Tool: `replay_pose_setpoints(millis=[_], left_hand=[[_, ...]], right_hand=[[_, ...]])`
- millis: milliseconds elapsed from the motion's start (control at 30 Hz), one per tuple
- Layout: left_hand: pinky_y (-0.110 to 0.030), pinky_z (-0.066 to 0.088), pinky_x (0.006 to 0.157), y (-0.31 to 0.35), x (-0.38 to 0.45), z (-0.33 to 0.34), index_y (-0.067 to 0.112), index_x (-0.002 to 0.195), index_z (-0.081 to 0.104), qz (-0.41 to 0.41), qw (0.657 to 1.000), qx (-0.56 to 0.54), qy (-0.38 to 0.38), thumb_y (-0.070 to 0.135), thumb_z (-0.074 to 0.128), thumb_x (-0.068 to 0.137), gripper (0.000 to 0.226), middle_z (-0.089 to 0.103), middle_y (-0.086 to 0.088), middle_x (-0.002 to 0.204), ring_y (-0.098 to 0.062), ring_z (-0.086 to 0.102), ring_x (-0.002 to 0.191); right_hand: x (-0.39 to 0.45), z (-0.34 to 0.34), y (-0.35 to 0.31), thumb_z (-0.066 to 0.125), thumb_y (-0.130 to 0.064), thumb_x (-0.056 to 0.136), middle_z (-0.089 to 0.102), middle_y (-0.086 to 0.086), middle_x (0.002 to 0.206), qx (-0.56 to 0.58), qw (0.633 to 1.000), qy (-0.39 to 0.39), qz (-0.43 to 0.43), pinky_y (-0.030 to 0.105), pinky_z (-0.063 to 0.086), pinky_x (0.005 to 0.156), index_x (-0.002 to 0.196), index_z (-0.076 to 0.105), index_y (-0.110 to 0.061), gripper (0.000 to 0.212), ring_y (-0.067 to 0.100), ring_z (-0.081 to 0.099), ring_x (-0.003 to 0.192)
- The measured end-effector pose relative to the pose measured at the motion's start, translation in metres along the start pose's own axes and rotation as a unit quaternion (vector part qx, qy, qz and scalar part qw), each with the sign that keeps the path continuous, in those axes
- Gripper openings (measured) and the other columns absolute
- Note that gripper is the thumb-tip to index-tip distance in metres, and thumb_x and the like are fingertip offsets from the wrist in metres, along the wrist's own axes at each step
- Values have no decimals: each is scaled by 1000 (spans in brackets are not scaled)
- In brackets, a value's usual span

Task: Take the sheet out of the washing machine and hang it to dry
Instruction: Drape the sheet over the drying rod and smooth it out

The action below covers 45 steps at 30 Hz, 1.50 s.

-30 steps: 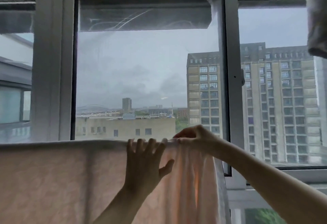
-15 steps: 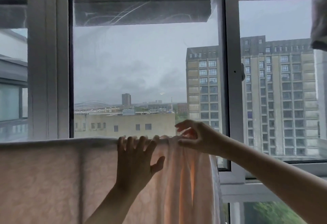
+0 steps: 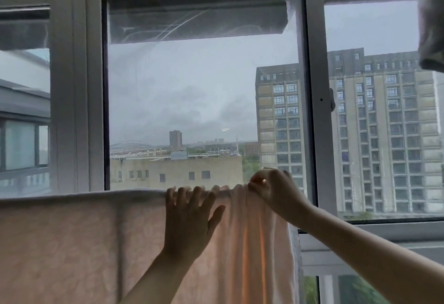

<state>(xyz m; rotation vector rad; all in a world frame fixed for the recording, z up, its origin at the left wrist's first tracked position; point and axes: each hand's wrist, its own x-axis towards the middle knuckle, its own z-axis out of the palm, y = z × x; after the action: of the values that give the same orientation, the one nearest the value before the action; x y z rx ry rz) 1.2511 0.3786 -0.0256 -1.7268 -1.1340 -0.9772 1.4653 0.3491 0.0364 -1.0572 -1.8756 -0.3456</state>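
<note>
Overhead, both hands, left (image 3: 189,219) and right (image 3: 274,190), meet the hung sheet's (image 3: 72,243) top edge.

Place: a home, an upper-floor flat's laundry spot by the glazing.
Windows: a grey sliding window frame (image 3: 314,111) fills the frame.
Outlook: an apartment block (image 3: 384,135) at right, low rooftops and skyline at centre.
Laundry: a pink sheet (image 3: 72,243) hangs across the lower left; a grey cloth (image 3: 432,15) hangs upper right.
</note>
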Motion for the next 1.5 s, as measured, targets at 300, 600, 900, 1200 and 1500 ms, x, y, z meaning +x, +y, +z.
replay_pose_setpoints(millis=[300,600,900,1200,1500], left_hand=[[-48,41,85,4,2,-6,25,116,59,-5,1000,1,21,42,39,97,33,62,-2,95,-30,55,85],[-46,39,83,11,4,-9,25,109,63,-19,999,3,40,37,46,97,24,62,-1,89,-30,52,81],[-46,40,84,6,0,-16,24,111,62,-12,999,2,43,38,46,96,26,63,-1,90,-30,54,81],[-45,41,82,11,-1,-25,25,112,62,-1,1000,-11,26,43,39,95,34,64,0,91,-30,56,82],[-46,42,81,18,10,-32,22,94,65,-37,999,-9,-21,41,37,96,34,66,0,84,-32,59,76]], right_hand=[[7,-49,29,67,-5,85,72,7,85,-61,996,46,41,29,55,78,89,72,-6,6,13,63,72],[-9,-42,22,70,-10,84,73,-1,89,-19,998,-39,45,5,47,73,93,74,-11,10,0,61,71],[-14,-31,3,67,-8,86,72,4,89,-16,997,-36,66,26,54,81,93,72,-9,9,10,64,77],[-3,-50,36,58,-4,91,62,8,82,-28,988,44,145,37,53,79,90,64,-2,7,22,61,79],[-36,-60,38,67,-11,87,70,3,89,-61,993,-17,102,17,47,73,94,71,-8,9,9,58,76]])
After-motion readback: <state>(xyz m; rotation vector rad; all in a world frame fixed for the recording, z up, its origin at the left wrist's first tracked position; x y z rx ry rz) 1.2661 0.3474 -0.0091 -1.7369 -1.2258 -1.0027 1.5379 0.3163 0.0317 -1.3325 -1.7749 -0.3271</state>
